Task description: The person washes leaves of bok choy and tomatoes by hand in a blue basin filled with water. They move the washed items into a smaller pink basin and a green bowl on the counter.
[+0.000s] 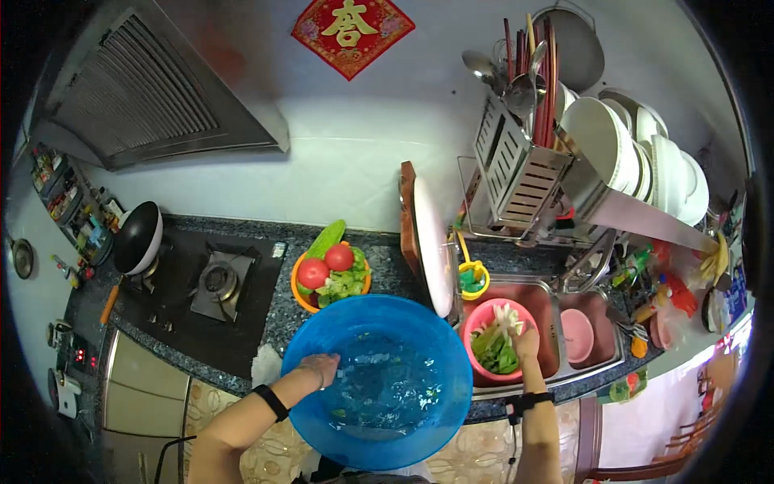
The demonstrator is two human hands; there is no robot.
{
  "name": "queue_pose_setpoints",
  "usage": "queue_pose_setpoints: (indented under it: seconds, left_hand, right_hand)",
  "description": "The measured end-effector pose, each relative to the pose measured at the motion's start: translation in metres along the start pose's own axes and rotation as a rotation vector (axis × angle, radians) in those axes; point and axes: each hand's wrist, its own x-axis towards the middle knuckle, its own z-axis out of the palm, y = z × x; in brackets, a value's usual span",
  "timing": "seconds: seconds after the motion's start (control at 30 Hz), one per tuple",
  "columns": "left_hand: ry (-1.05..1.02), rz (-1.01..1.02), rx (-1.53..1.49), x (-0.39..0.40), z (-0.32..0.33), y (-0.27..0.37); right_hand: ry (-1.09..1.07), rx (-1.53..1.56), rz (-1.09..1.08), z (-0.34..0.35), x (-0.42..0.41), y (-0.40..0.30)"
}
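Note:
A large blue plastic basin [447, 369] of water, with a few bits of leaf in it, stands right before me. My left hand [319, 370] is inside its left part, at the water; its fingers are partly hidden. To the right, a pink plastic basket [470, 339] with leafy greens [497, 348] sits over the left sink bowl. My right hand [526, 342] is at the basket's right side, touching the white stalks of the greens; whether the fingers grip them is unclear. Behind the basin is an orange basket [295, 289] with tomatoes [313, 273], a green gourd and leaves.
A gas stove [219, 281] with a wok [139, 239] is at the left. A cutting board [408, 224] leans beside the sink [550, 302]. A metal utensil holder [520, 175] and a rack of white bowls [598, 142] stand behind. A pink bowl [577, 336] lies in the right sink bowl.

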Motion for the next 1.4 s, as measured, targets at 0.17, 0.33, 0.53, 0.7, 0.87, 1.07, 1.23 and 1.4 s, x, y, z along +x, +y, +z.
queue_pose_setpoints:
  seconds: [0.17, 0.33, 0.53, 0.7, 0.87, 1.07, 1.23, 1.4]
  left_hand:
    - [0.069, 0.121, 0.022, 0.030, 0.028, -0.004]
    - [-0.235, 0.142, 0.133, 0.059, 0.051, 0.017]
    - [-0.453, 0.550, 0.284, 0.047, 0.096, 0.066]
    - [-0.415, 0.681, 0.278, 0.025, 0.118, 0.069]
    - [-0.118, 0.704, 0.138, 0.029, 0.103, 0.063]
    - [0.173, 0.500, -0.377, 0.005, 0.014, 0.000]
    - [0.344, 0.290, -0.205, 0.024, 0.030, -0.014]
    - [-0.335, 0.484, 0.299, 0.039, 0.082, 0.000]
  right_hand:
    - [-0.021, 0.231, -0.474, -0.043, -0.056, -0.116]
    - [-0.702, -0.203, -0.624, -0.001, -0.100, -0.168]
    - [-1.049, -0.818, -0.782, 0.109, -0.114, -0.117]
    - [-1.323, -0.587, -0.825, 0.083, -0.160, -0.117]
    - [-1.880, -0.434, -0.572, 0.077, -0.186, -0.130]
    - [-1.026, 0.280, -0.388, 0.070, -0.174, -0.150]
    - [-0.800, -0.584, -0.387, 0.090, -0.158, -0.127]
    - [-1.505, -0.255, -0.518, 0.123, -0.197, -0.084]
